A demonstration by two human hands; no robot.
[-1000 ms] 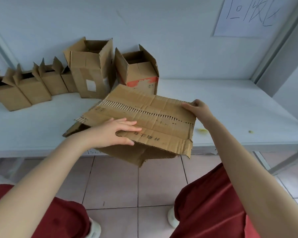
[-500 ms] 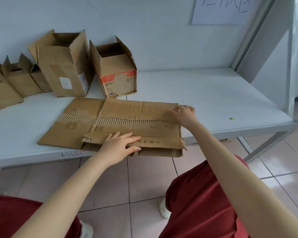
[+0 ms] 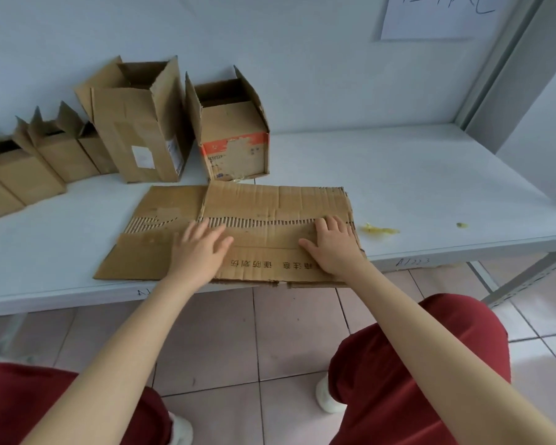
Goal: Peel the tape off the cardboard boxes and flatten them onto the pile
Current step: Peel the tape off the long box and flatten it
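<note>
Head view, items listed from the left of the flattened cardboard box point(image 3: 270, 216). Far left of it: row of small open cartons point(image 3: 39, 155) against the wall. Behind its left half: tall open box point(image 3: 142, 130) with a white label. Directly behind it: short open box point(image 3: 235, 136) with an orange band. The flattened box lies on the white table point(image 3: 430, 187), near edge overhanging. Left hand point(image 3: 199, 252) and right hand point(image 3: 334, 245), fingers spread, palms flat on it, apart. Right of it: yellowish tape scrap point(image 3: 379, 229); small fleck point(image 3: 461, 224) farther right.
</note>
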